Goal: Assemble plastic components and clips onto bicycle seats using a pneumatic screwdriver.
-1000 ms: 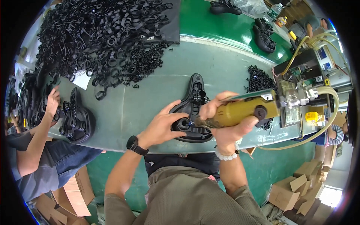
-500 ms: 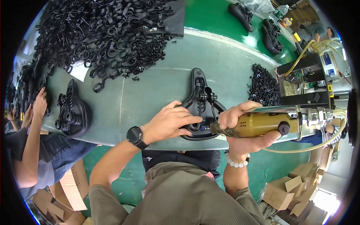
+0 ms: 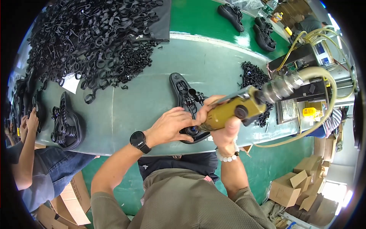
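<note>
Brown cardboard boxes [image 3: 295, 187] are lying at 4 o'clock, more [image 3: 70, 202] at 8; a white paper label [image 3: 71, 83] is sitting at 10.

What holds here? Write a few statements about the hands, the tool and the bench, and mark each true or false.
1. The right hand grips a yellow-green hose-fed power tool. True.
2. The left hand lies flat on the grey bench, away from any part. False: it steadies the black moulded plastic saddle base.
3. A black wristwatch sits on the left wrist. True.
4. The tool's hose is red. False: it is pale yellow.
</note>
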Tool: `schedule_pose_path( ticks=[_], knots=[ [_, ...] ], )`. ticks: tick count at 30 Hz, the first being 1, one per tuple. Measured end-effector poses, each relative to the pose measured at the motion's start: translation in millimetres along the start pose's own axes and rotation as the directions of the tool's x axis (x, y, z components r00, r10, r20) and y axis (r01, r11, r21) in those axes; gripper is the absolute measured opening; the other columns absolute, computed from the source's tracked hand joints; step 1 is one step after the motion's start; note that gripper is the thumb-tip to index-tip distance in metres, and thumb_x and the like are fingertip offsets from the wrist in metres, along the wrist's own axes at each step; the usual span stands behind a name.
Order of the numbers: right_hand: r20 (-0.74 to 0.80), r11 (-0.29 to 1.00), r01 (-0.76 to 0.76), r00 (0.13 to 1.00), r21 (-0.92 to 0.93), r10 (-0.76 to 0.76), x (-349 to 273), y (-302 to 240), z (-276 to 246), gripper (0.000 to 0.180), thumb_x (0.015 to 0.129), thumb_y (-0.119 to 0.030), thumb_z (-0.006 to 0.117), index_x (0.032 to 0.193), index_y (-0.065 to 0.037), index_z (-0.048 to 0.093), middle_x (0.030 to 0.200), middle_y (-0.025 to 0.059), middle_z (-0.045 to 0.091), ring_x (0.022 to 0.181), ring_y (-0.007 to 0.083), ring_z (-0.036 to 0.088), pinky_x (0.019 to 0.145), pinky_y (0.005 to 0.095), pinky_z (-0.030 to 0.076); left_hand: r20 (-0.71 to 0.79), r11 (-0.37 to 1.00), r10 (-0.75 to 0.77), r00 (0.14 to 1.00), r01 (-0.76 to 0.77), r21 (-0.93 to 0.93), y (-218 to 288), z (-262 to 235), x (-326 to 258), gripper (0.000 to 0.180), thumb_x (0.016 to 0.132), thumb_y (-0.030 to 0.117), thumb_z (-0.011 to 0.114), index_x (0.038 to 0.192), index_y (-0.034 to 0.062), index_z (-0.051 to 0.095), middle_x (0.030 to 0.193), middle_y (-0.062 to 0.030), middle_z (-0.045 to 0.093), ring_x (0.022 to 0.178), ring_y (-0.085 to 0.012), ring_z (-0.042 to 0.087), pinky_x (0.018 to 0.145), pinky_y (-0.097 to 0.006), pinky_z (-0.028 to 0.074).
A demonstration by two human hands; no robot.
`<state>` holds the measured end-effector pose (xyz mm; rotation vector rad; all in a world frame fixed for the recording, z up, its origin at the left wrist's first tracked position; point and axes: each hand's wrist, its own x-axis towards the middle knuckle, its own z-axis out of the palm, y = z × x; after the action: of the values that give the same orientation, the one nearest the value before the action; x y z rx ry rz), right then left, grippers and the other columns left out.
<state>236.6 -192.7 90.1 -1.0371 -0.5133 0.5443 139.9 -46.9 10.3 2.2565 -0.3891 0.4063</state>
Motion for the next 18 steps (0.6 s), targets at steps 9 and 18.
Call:
schedule_pose_path(
  ticks=[9,18],
  knots=[
    [0.210,0.919,0.035,0.976,-0.392,0.052,-17,16,-11,0.076,0.071,-0.064,0.078,0.103,-0.001,0.051,0.077,0.0097,0.058,0.070,0.0209,0.059,0.066,0.0346,0.052,-0.026,0.998,-0.041,0.999,0.040,-0.044,0,0,2,0.047,0.068,0.040,0.082,0.100,0.0090,0.065,0.104,-0.0080,0.066,0.108,-0.0311,0.059,0.097,-0.043,0.046],
    [0.399,0.931,0.241,0.909,-0.275,-0.117,-16,-2,-28,0.071,0.070,-0.053,0.077,0.111,0.001,0.058,0.088,0.0123,0.065,0.077,0.0222,0.062,0.073,0.0340,0.050,0.118,0.990,-0.082,0.990,0.067,0.123,5,0,-1,0.077,0.061,0.049,0.084,0.125,0.0141,0.061,0.116,-0.0100,0.060,0.126,-0.0342,0.046,0.115,-0.053,0.029]
  ],
)
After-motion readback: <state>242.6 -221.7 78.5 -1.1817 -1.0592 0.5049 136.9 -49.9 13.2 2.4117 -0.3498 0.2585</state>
